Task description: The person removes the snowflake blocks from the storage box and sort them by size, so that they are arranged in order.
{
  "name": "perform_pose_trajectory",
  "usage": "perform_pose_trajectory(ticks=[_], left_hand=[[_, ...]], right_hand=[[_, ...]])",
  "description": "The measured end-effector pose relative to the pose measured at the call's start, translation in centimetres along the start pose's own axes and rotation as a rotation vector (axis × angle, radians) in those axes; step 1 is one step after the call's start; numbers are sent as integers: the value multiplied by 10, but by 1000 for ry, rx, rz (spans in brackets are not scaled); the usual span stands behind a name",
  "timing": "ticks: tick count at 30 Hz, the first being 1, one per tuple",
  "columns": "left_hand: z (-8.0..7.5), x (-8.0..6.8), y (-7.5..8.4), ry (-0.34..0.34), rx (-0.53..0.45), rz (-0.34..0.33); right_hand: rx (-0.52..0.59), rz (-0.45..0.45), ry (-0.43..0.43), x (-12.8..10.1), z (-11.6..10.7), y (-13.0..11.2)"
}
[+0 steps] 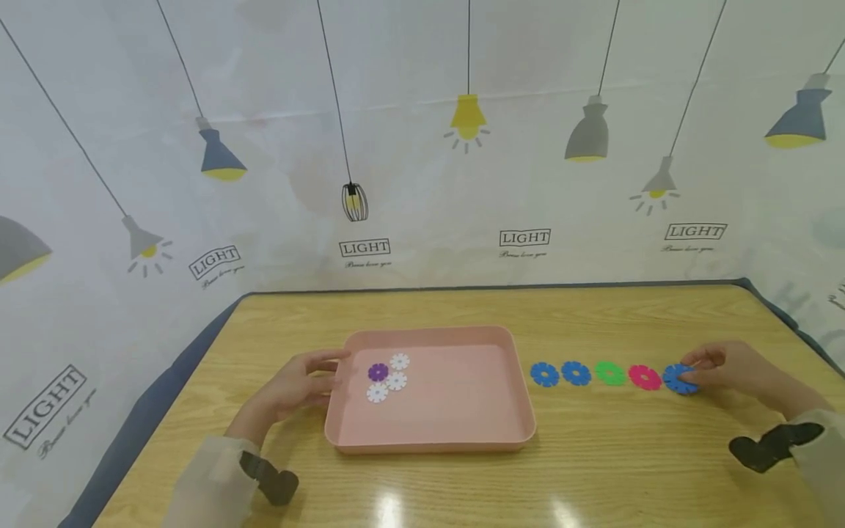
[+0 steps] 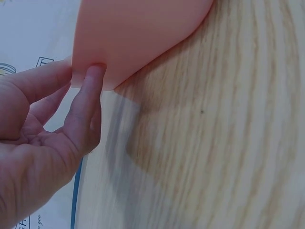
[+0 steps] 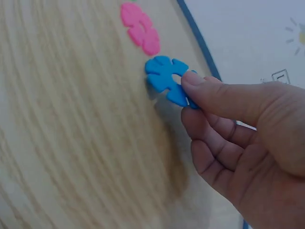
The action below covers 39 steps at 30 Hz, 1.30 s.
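At the right end of a row of discs, my right hand [image 1: 729, 370] pinches a blue snowflake-shaped disc [image 3: 164, 76] between thumb and fingers. The disc is tilted, with its far edge close over the table. Just beyond it lies a pink disc [image 3: 140, 28]. My left hand [image 1: 300, 385] rests at the left side of a pink tray [image 1: 436, 446], its fingers fairly straight. In the left wrist view, fingertips [image 2: 96, 71] touch the tray's outer wall. Inside the tray, toward its left, lie a purple disc [image 1: 378, 372] and several white discs [image 1: 378, 393].
Between tray and right hand, a green disc [image 1: 610, 373] and two blue discs [image 1: 544, 375] continue the row on the wooden table [image 1: 436, 491]. A wall covering [image 1: 422, 176] printed with hanging lamps rises behind the table and along its sides.
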<state>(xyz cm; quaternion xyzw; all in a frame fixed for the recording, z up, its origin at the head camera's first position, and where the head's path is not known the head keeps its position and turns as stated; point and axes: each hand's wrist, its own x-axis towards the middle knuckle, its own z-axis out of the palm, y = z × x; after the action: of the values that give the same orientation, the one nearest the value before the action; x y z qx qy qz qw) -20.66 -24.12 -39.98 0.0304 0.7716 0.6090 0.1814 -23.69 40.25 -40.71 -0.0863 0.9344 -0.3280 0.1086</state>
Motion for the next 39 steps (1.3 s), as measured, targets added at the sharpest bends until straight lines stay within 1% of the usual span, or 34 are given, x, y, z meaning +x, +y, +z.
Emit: perform_pose_trajectory(ticks=[5,16,20,24,26,30,35,39], left_hand=[[0,1,1,0,3,7],[1,3,1,2,10,4],[1,2,1,3,10,3],[0,2,1,-2,10,2],[0,2,2,-1,17,-2],[0,1,3,-3,17,-7],[0,0,2,-4,0,-4],[1,0,2,1,0,-5]], right_hand=[[-20,52,9,4,4,9],[-113,19,60,4,6,6],[-93,-6,90,-1,7,2],[-42,-45,123,-3,8,-8],[-24,-62,124,-1,8,-18],[8,-129,94,11,11,-46],[42,-250,46,33,25,-93],[67,-332,-23,53,42,-135]])
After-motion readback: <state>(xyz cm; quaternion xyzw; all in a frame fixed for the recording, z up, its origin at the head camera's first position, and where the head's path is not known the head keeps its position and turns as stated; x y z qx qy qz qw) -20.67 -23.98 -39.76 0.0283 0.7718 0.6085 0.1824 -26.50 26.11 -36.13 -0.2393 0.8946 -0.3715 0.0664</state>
